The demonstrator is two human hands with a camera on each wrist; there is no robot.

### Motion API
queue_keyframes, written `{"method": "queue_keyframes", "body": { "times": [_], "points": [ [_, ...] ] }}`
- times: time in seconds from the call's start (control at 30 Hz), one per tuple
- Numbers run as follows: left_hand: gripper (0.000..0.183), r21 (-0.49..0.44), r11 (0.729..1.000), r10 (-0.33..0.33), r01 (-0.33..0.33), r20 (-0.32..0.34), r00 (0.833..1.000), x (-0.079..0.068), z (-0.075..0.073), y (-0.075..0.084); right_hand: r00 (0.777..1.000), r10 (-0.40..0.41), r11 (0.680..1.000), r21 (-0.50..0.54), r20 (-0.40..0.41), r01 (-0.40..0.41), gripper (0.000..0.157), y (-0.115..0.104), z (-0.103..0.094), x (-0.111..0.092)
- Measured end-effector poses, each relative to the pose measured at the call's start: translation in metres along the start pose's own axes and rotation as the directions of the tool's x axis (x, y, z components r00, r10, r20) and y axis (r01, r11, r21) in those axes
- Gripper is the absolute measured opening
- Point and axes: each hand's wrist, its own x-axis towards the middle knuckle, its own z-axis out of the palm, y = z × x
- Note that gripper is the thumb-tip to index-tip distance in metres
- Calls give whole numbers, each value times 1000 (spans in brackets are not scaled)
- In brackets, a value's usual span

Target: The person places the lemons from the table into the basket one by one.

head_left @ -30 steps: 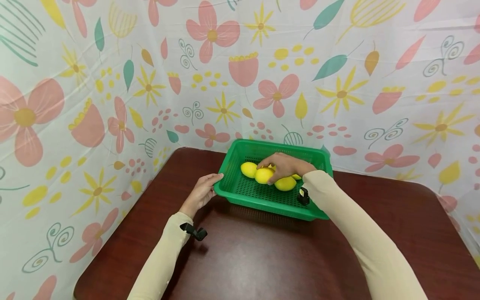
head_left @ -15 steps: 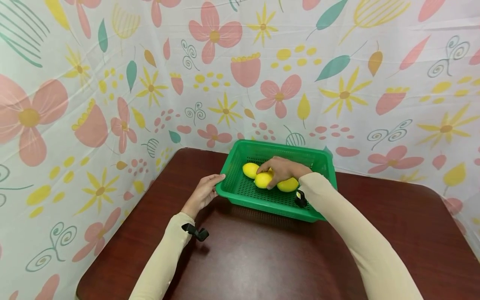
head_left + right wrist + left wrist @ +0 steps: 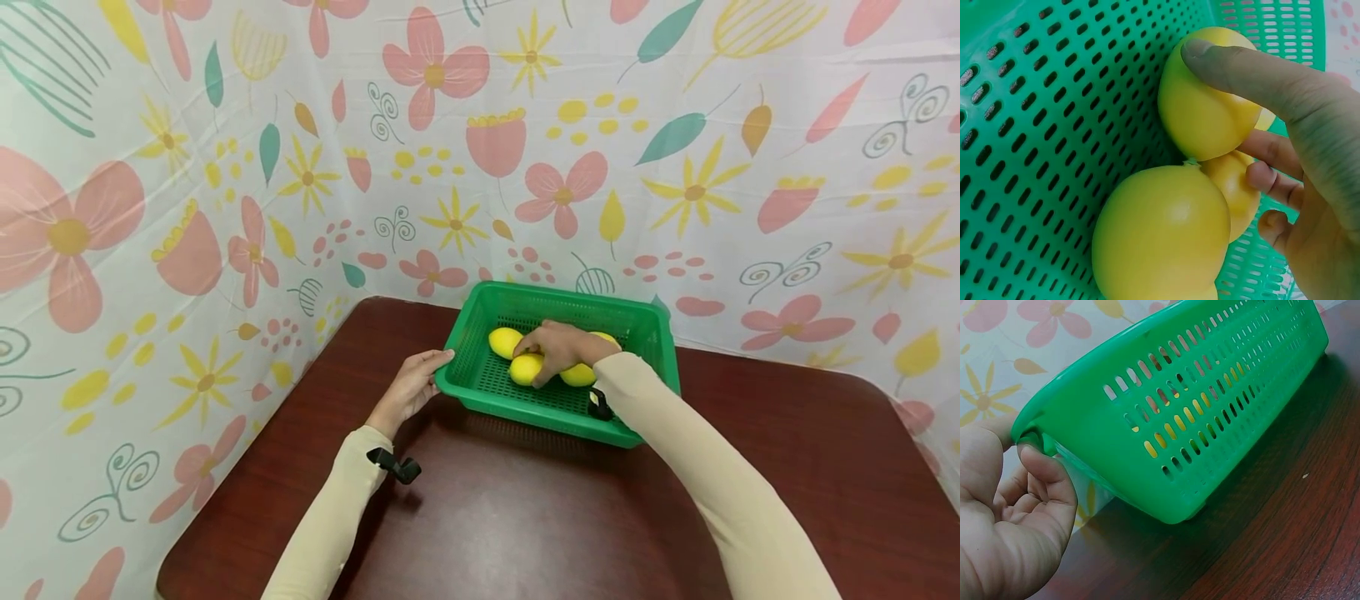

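Note:
A green plastic basket [image 3: 540,417] with slotted walls holds several yellow lemons. At its left near corner my left hand [image 3: 408,387] pinches the rim between thumb and fingers; the left wrist view shows that hand [image 3: 1019,512] at the corner [image 3: 1085,425]. My right hand [image 3: 558,350] reaches down inside the basket and grips one lemon [image 3: 525,369]. In the right wrist view, the thumb lies over this lemon [image 3: 1210,106], and the fingers are partly behind it. Another lemon [image 3: 505,342] sits just left of the hand, and a lemon [image 3: 577,375] lies under its palm side.
The basket stands on a dark red-brown wooden table [image 3: 510,508], near its back edge. Behind and to the left hangs a white curtain [image 3: 450,167] printed with flowers. A further lemon [image 3: 606,338] shows beyond my right wrist.
My right hand has moved the gripped lemon slightly down and toward the basket's near left side. The left hand keeps its hold on the rim. The head view has shifted slightly.

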Motion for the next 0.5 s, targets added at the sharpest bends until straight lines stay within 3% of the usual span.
{"method": "queue_keyframes", "body": {
  "times": [0.27,0.5],
  "points": [
    [35,24,1000,15,-14,-21,1000,-2,-1,2,993,-40,997,60,-109,46,47,-4,-12,-17],
    [29,36,999,2,-1,-23,1000,-1,1,3,969,-12,996,85,-245,34,42,-9,-28,-58]
  ]
}}
